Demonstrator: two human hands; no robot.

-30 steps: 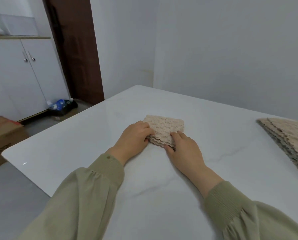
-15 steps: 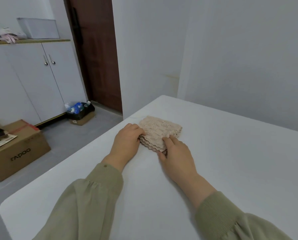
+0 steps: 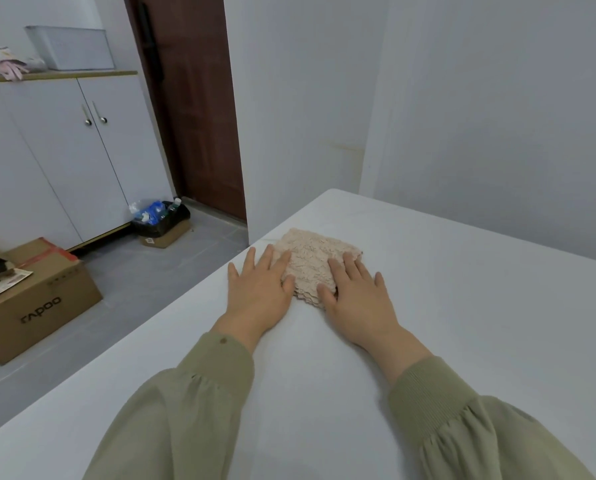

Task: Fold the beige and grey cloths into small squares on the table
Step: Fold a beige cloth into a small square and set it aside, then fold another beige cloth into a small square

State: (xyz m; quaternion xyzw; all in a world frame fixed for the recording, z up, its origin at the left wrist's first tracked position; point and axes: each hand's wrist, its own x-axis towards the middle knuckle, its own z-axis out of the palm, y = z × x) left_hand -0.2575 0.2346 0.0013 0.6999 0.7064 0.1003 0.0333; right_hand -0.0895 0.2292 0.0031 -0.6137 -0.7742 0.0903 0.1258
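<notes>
The beige cloth (image 3: 312,258) is folded into a small, thick square with a nubbly, lacy weave. Wavy layered edges show along its near side. It lies flat on the white table (image 3: 462,323), near the table's left edge and toward the far corner.

My left hand (image 3: 258,294) lies flat with the fingers straight and spread, and its fingertips press the cloth's left side. My right hand (image 3: 358,299) is flat too, with its fingers resting on the near right part of the cloth and its thumb at the near edge. Neither hand grips anything. My olive sleeves (image 3: 203,403) cover both forearms.

On the floor to the left is a brown cardboard box (image 3: 43,306), and farther back a small carton of bottles (image 3: 161,223) stands by a white cupboard (image 3: 64,150). A grey bin (image 3: 69,46) sits on the cupboard, and a dark wooden door (image 3: 192,116) is beside it. Nothing lies between my hands and the cloth.

Half a second ago my fingers were curled against the cloth's near edges. Now both hands have opened out and lie flat on top of it. The cloth looks as folded as it did then.
</notes>
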